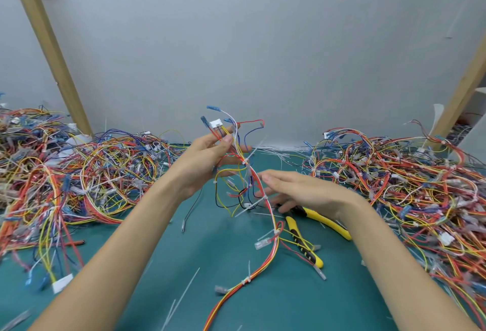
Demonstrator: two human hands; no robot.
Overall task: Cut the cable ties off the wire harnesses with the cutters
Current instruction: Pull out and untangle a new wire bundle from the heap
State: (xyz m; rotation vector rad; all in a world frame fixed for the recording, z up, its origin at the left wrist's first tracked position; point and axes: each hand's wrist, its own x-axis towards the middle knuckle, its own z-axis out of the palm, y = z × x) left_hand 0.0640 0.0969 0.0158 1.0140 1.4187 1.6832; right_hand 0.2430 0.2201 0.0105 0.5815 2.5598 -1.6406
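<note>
Left hand (207,157) pinches harness (263,194) top, frame centre. Right hand (297,191) relaxed, fingers straight, over cutters (305,244), grasping nothing. Ties (247,279) on harness. Wire piles (105,173) left and right.

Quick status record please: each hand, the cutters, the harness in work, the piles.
left hand: grips one harness near its white connector, raised above the mat
cutters: on the mat, yellow handles spread
right hand: open, over the cutters' head; contact unclear
cable ties: several uncut on the held harness
piles: left pile and right pile of harnesses
</note>
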